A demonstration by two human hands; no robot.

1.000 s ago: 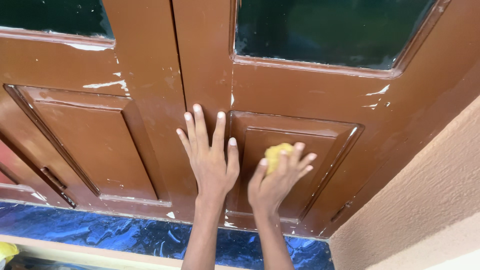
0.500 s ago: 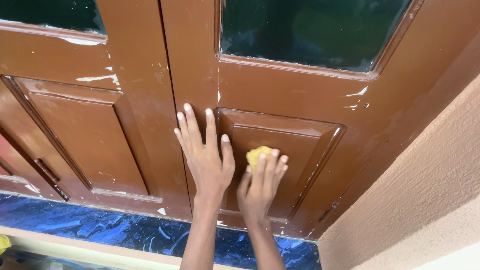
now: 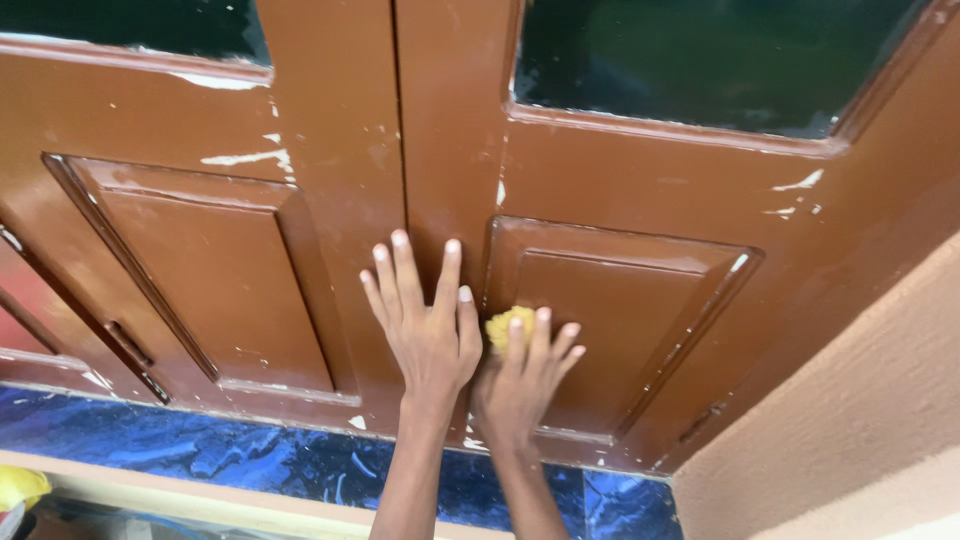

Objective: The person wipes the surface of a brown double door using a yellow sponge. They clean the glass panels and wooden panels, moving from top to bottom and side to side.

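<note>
My right hand (image 3: 522, 375) presses a small yellow pad (image 3: 502, 325) against the left edge of a raised lower panel (image 3: 620, 320) of a brown painted door. Only the top of the pad shows above my fingers. My left hand (image 3: 425, 325) lies flat with fingers spread on the brown stile just left of that panel, beside the right hand. The door has chipped white spots in its paint.
A second brown door leaf (image 3: 200, 260) with its own raised panel stands to the left. Dark glass panes (image 3: 700, 50) fill the tops. A blue marbled sill (image 3: 230, 455) runs below. A rough peach wall (image 3: 850, 430) stands at the right. A yellow object (image 3: 15, 488) sits at the bottom left.
My right hand with the yellow pad has slid left and down across the panel, ending against its left edge by my left hand. The left hand stays flat on the door.
</note>
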